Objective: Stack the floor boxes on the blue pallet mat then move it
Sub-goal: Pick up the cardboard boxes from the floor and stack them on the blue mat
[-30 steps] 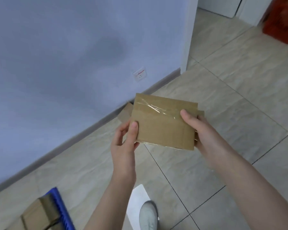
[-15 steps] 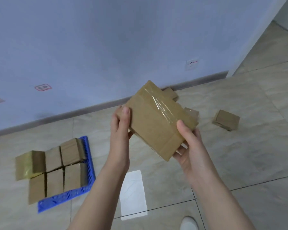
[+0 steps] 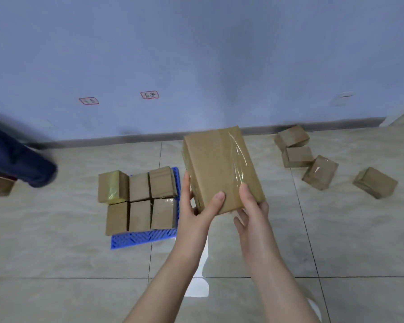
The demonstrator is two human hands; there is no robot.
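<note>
1. Since a second ago, when only a corner of it showed at the bottom left, the head view has swung left. The blue pallet mat (image 3: 145, 238) now sits near centre, just left of the hands.
2. The carried box (image 3: 222, 169) has turned too. Its broad side faced me before; now its long axis points away toward the wall, taped face up. It is in the air, with its left edge overlapping the mat's right rim in view.
3. Grip:
   - The left hand (image 3: 196, 210) has its thumb pressed on the top face and its fingers along the left side.
   - The right hand (image 3: 252, 213) has its thumb on top by the tape and its fingers curled underneath.
   - Both pinch the near end; nothing supports the far end.
4. The mat carries six stacked boxes (image 3: 139, 197) in two rows of three, touching. I see no bare slot, so my read is that this one goes on top.
5. Four loose boxes (image 3: 320, 175) lie on the floor at right, well apart from the mat. Stacking is partway; the mat move has not started.
6. A dark blue shape (image 3: 16, 159) sits at the left edge, too blurred for me to tell what it is.
</note>
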